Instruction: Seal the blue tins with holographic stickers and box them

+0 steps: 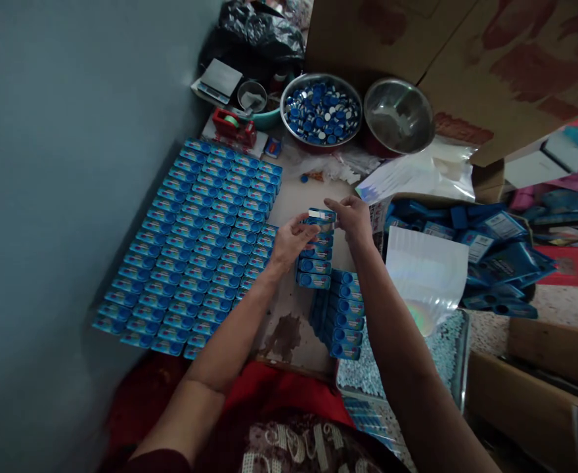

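Note:
Near the middle of the table, my left hand [293, 242] is closed at the left side of the far end of a short row of blue boxes [313, 266]. A small white piece [322, 215] shows on the farthest box, between my hands. My right hand [352, 217] is at that box's right edge, fingers pinched together; what they hold is too small to make out. Many blue boxes [190, 246] stand in tight rows on the left. Another short row of blue boxes [347, 315] stands nearer my body, left of my right forearm.
Behind are a bowl of blue and white caps [321, 112], a metal bowl [398, 118], a red tape dispenser [234, 127] and a scale [217, 81]. Clear sheets [427, 269] and a container of blue packets [500, 259] lie right. A wall [72, 131] borders the left.

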The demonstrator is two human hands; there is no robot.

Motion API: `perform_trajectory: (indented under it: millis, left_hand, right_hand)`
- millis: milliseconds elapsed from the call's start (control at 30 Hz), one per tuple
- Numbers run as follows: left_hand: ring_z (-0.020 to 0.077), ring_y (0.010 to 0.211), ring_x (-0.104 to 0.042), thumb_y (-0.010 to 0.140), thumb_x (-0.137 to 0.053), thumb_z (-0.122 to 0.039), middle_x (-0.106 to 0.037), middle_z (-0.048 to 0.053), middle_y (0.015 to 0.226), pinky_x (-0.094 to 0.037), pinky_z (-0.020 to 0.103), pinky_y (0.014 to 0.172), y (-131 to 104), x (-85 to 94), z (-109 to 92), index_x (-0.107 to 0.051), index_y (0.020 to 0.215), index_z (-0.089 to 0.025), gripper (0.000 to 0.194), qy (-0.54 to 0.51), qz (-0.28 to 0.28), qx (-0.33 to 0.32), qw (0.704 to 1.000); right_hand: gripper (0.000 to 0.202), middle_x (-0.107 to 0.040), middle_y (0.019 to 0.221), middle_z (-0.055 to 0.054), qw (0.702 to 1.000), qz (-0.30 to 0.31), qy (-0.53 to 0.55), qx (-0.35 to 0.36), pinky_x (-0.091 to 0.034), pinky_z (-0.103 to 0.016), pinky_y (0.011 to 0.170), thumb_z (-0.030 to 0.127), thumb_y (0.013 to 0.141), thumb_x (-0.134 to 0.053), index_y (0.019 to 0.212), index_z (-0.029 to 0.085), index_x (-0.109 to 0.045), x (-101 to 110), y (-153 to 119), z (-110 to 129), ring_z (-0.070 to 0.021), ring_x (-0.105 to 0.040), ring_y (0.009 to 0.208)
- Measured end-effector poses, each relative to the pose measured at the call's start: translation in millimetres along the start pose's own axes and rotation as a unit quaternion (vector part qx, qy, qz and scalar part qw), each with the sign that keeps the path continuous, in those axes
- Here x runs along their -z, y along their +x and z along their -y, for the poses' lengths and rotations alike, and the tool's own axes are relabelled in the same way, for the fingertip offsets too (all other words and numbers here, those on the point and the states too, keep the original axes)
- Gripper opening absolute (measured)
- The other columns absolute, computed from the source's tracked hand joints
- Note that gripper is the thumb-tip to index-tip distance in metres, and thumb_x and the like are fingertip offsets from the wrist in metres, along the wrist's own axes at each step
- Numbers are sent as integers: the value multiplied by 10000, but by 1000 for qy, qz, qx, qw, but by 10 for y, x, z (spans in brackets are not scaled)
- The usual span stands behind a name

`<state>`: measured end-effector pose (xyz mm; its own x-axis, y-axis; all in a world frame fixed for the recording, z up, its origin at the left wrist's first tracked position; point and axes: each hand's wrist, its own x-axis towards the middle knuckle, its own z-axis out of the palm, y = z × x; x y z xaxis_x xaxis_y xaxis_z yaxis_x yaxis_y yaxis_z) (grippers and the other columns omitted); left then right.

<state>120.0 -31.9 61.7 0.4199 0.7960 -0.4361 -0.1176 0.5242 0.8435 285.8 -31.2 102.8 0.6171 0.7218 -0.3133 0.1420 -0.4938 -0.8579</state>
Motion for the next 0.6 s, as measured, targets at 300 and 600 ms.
perform_trajectory:
  millis: [300, 600]
  left_hand:
    - [135, 594, -656, 648, -974, -502, -724, 31, 693, -543, 262, 588, -64, 196, -205, -715, 752, -154, 446, 31, -32, 27, 999]
    - [160, 547, -608, 888, -789, -358, -659, 27, 555, -416, 267, 549, 375, 404, -45, -710, 625, -202, 316, 280, -32, -45, 958]
  right_hand:
    - [690, -664, 678, 52, 977, 145, 144, -62, -407, -220, 542, 530, 428, -1016, 877, 222, -592, 116, -221, -172, -106, -596, 578]
    - [338, -731, 787, -30, 999, -22, -35, 24, -527, -304, 683, 394, 651, -850, 860, 208, -661, -61, -164, -513, -195, -695, 751]
